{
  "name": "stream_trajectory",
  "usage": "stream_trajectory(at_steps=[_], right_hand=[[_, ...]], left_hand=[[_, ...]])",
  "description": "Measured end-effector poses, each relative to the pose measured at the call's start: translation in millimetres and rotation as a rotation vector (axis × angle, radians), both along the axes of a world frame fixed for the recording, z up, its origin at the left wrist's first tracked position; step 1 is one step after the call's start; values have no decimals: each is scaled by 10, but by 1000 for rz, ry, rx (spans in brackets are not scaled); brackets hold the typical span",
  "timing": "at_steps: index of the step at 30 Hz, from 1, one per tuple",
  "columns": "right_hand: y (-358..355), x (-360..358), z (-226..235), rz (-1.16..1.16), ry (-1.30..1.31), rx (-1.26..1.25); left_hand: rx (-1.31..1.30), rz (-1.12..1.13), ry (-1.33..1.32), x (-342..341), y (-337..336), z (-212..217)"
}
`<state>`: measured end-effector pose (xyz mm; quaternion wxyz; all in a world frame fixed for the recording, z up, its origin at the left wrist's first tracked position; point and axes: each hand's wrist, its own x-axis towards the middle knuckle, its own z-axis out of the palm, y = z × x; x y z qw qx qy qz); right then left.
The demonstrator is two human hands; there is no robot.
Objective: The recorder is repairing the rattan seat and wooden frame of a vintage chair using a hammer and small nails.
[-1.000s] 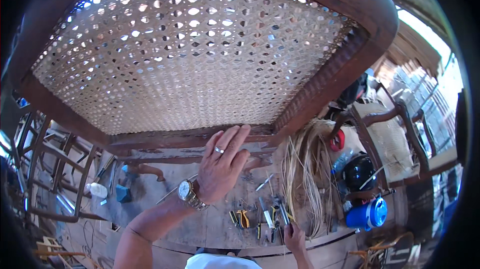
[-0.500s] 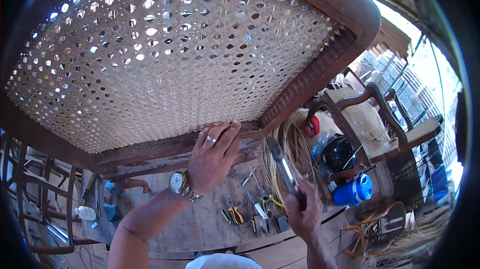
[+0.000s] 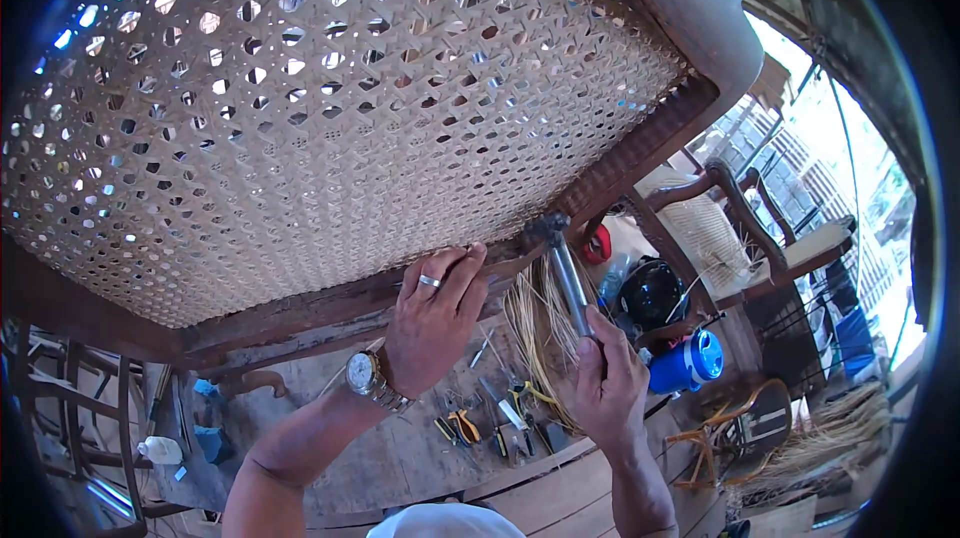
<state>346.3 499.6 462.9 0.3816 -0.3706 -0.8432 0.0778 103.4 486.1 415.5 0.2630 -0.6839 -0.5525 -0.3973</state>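
A woven cane panel [image 3: 360, 158] set in a dark wooden frame [image 3: 290, 310] fills the upper part of the view, tilted. My left hand [image 3: 435, 323], with a ring and a wristwatch [image 3: 362, 372], is at the frame's lower rail. Its fingers are pinched together against the edge of the cane; whatever lies between the fingertips is too small to make out. In my right hand [image 3: 612, 383] is a hammer [image 3: 568, 278], gripped by its handle. The dark hammer head is raised near the frame's lower right corner, to the right of my left fingertips.
Pliers with orange handles [image 3: 464, 426] and other tools lie on the wooden table [image 3: 380, 453] below. Loose cane strands [image 3: 535, 333] are heaped beside a black helmet [image 3: 652, 294] and a blue jug [image 3: 686, 362]. Another cane chair [image 3: 705, 228] stands at the right.
The hammer has swung up, its head now close to the frame. My left hand keeps its place at the rail. The panel appears slightly larger and shifted in view.
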Motion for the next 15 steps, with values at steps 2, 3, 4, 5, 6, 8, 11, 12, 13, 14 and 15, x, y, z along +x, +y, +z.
stream_trajectory(at_steps=[2, 3, 4, 5, 6, 8, 11, 12, 13, 14, 15], right_hand=[[44, -23, -56, -7, -18, 69], [77, -39, -112, 19, -48, 94], [84, -56, -135, 44, -80, 120], [66, -71, -121, 42, -84, 121], [55, -69, -96, 31, -62, 59], [27, -60, -34, 24, -30, -5], [-21, -107, 25, 1, 6, -90], [-30, -102, 15, -18, 2, -30], [-33, -96, 4, -37, -2, 30], [-1, -90, -42, -37, -3, 30], [53, -101, -108, -2, -29, 82]], left_hand=[[-10, -19, -11, -3, 0, 13], [-10, -21, -14, -13, -7, 13], [-12, -21, -21, -23, -15, 15], [-13, -21, -28, -33, -22, 12], [-16, -19, -20, -19, -22, 24], [-26, -4, 10, 12, -19, 39], [-36, -18, -46, -12, -2, -12], [-36, -20, -48, -8, 0, -6], [-34, -21, -47, -3, 0, 3], [-32, -23, -45, 1, 3, 10], [-33, -19, -43, -2, -1, 12]])
